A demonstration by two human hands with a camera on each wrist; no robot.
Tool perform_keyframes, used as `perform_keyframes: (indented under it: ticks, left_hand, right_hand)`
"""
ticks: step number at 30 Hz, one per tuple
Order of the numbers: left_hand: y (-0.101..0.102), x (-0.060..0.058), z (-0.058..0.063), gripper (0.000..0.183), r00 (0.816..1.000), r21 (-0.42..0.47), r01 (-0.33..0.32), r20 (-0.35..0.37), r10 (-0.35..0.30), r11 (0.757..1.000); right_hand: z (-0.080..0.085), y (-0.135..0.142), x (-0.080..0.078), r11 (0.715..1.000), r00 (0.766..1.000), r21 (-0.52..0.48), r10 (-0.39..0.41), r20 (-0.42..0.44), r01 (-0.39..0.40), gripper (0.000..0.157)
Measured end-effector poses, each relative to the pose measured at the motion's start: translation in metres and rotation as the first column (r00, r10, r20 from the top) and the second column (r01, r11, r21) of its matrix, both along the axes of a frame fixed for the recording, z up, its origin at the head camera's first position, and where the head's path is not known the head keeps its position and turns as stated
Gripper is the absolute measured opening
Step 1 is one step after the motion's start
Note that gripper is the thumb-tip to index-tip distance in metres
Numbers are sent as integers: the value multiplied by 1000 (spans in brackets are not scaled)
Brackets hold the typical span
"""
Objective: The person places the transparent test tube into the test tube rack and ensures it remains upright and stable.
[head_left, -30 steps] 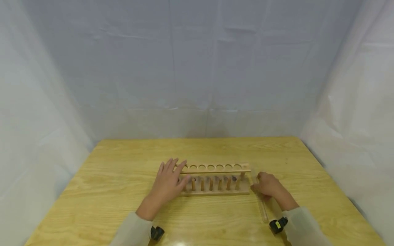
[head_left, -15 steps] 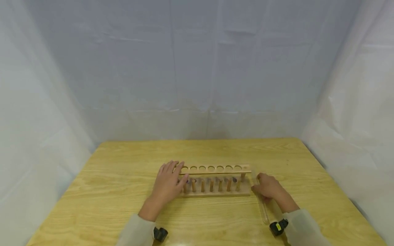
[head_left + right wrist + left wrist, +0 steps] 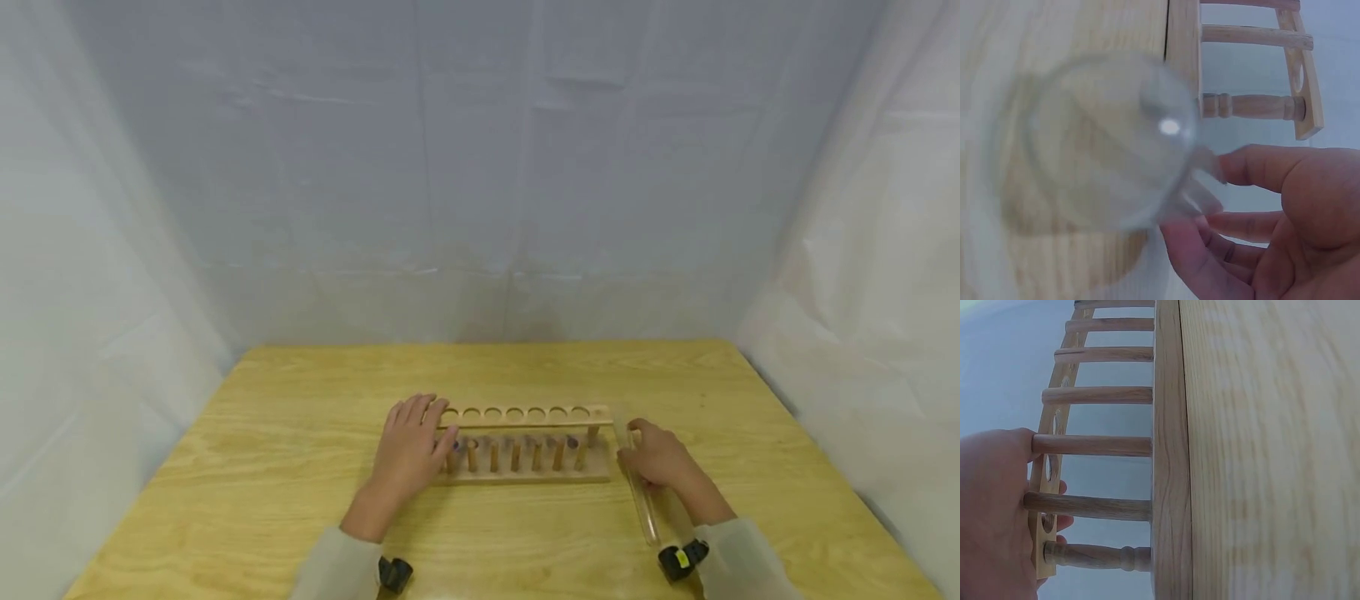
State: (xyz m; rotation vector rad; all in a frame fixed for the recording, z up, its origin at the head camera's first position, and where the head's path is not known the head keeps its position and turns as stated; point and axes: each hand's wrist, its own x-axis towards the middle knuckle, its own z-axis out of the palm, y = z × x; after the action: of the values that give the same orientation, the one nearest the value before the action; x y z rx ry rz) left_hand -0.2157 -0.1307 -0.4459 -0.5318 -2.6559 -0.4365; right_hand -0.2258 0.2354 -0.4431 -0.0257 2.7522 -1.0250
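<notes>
A wooden test tube rack (image 3: pixel 525 479) stands upright on the table, with a row of holes along its top bar and several pegs on its base. My left hand (image 3: pixel 408 454) grips the left end of the top bar; in the left wrist view its fingertips (image 3: pixel 1063 522) show behind the bar. Just off the rack's right end, my right hand (image 3: pixel 660 458) pinches a clear glass test tube (image 3: pixel 643 504) between thumb and fingers. The tube slants, its rounded end toward me. In the right wrist view that end (image 3: pixel 1110 144) looms large and blurred, hiding part of the tabletop.
The rack and both hands are over a light wooden table (image 3: pixel 300 392). Pale sheeting (image 3: pixel 480 167) hangs behind it and along both sides. A small black camera (image 3: pixel 678 562) is strapped to each wrist.
The right hand and the test tube have shifted very slightly to the right. My left hand stays on the rack, and the whole view has tilted a little.
</notes>
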Motion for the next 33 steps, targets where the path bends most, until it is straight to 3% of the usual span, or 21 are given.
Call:
perform_keyframes:
  ticks: [10, 16, 20, 25, 33]
  left_hand:
    - [1, 1, 3, 41, 1000, 26, -9, -28, 9, 1000]
    - [1, 3, 2, 40, 999, 37, -7, -37, 9, 999]
    - [1, 2, 2, 39, 999, 41, -7, -47, 9, 999]
    - [0, 2, 1, 39, 999, 42, -10, -51, 12, 999]
    - [-1, 3, -1, 38, 997, 37, -24, -72, 27, 999]
  right_hand:
    - [9, -2, -5, 1000, 988, -5, -14, -156, 14, 57]
    - [13, -5, -6, 998, 943, 1, -59, -328, 63, 56]
    - [18, -8, -7, 989, 897, -54, -147, -416, 137, 56]
    - [22, -15, -8, 963, 821, -163, -267, -505, 213, 54]
    - [22, -24, -6, 921, 655, -314, -386, -650, 231, 49]
